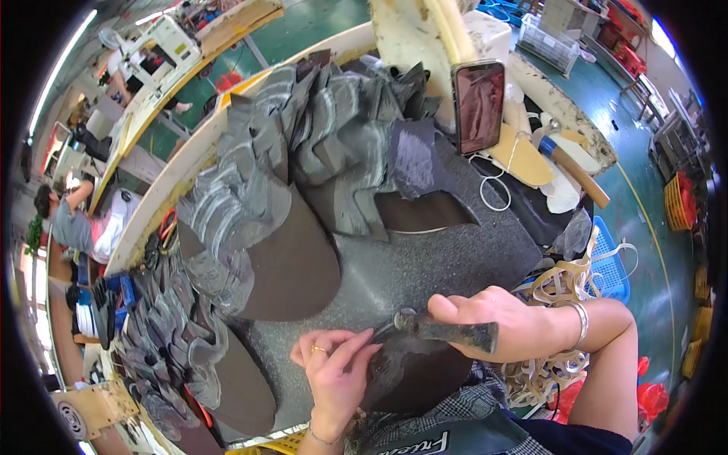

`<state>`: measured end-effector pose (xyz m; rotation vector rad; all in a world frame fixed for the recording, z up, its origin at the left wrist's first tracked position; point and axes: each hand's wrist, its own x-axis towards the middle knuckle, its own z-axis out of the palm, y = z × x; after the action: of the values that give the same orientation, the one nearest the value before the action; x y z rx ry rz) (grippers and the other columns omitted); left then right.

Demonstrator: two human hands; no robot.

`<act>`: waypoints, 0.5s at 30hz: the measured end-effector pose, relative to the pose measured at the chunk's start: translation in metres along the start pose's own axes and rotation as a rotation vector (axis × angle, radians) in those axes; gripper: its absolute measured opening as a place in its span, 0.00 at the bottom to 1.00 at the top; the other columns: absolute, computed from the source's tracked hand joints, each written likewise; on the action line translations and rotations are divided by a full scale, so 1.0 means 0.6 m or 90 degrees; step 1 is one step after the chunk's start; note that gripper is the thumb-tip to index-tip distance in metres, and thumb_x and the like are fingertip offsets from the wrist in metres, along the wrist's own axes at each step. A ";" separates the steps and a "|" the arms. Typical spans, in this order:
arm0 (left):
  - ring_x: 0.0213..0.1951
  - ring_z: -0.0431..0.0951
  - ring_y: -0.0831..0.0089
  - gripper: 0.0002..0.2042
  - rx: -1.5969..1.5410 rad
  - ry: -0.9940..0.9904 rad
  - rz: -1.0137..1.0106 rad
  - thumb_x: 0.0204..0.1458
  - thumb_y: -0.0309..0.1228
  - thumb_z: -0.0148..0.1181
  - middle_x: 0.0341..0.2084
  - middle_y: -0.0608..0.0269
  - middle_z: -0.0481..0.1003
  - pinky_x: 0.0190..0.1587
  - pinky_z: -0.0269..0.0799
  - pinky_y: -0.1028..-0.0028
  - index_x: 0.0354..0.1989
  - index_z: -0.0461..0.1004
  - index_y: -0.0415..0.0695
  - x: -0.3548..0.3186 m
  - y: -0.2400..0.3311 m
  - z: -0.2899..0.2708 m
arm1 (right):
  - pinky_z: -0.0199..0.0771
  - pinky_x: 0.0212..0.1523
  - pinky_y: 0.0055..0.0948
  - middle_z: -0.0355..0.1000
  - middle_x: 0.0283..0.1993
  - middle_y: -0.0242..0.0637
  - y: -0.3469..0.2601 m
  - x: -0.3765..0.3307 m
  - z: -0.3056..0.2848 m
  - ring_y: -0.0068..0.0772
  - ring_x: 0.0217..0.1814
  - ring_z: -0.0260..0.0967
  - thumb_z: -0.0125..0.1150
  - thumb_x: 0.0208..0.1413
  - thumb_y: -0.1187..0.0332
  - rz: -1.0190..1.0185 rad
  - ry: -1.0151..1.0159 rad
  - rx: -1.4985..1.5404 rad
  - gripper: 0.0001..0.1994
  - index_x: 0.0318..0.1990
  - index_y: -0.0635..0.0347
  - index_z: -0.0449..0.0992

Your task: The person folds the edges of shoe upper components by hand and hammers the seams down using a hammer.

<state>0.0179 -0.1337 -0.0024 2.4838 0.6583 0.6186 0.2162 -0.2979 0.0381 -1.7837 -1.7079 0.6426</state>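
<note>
Lower centre of frame: both hands meet over one dark leather piece (409, 375) lying at the near edge of the desk (425, 265).
Right hand (493, 315): closed round the handle of a hammer (444, 328); hammer head points left and sits at or just above the piece's upper edge.
Left hand (334, 368): fingers pinched together on the piece's edge, just beside the hammer head; ring visible on one finger. Closed on the leather, not flat.
Piece in hand: dark, rounded outline, partly hidden by both hands and by the checked cloth at the lower edge. Cannot tell whether its edge is folded.
Stack, centre and upper centre: many similar cut pieces (303, 144) fanned and overlapping, grey-streaked along their edges, brown on their broad faces.
Stack, lower left: a second fan of like pieces (189, 356) running along the desk's left rim.
Progress (judgement): one piece under the hammer, two large piles beside it. Cannot tell which pile is finished and which waits, so the share done is unclear; plenty of pieces look alike in both.
Upper right of desk: a phone (479, 106) stood upright, a second hammer (572, 167) with wooden handle, a white cable (493, 189).
Right of desk: pale strips (557, 288) in a loose tangle, blue basket (610, 265) behind.
Far left: another person (68, 220) at a separate station.
</note>
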 end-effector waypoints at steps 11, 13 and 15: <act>0.41 0.67 0.69 0.12 0.067 0.001 0.053 0.38 0.29 0.72 0.31 0.75 0.75 0.50 0.53 0.67 0.35 0.85 0.52 -0.010 -0.006 -0.007 | 0.69 0.22 0.51 0.70 0.24 0.49 -0.014 0.037 -0.023 0.59 0.25 0.72 0.59 0.58 0.64 0.092 -0.044 0.012 0.15 0.43 0.59 0.60; 0.42 0.67 0.69 0.12 0.065 -0.012 0.044 0.38 0.29 0.72 0.31 0.76 0.75 0.50 0.53 0.67 0.35 0.84 0.53 -0.005 -0.001 0.000 | 0.69 0.22 0.51 0.69 0.21 0.47 -0.015 0.035 -0.025 0.59 0.24 0.71 0.61 0.58 0.62 0.098 -0.001 0.011 0.13 0.42 0.57 0.64; 0.42 0.67 0.68 0.13 0.083 -0.007 0.063 0.39 0.30 0.72 0.32 0.76 0.74 0.50 0.53 0.66 0.36 0.84 0.55 -0.005 -0.005 -0.005 | 0.69 0.21 0.50 0.68 0.19 0.47 -0.005 0.039 -0.017 0.58 0.23 0.71 0.62 0.57 0.61 0.088 -0.027 -0.042 0.14 0.43 0.57 0.66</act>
<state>0.0133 -0.1320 -0.0027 2.6519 0.5906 0.6165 0.2227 -0.2752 0.0485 -1.9608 -1.6614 0.6932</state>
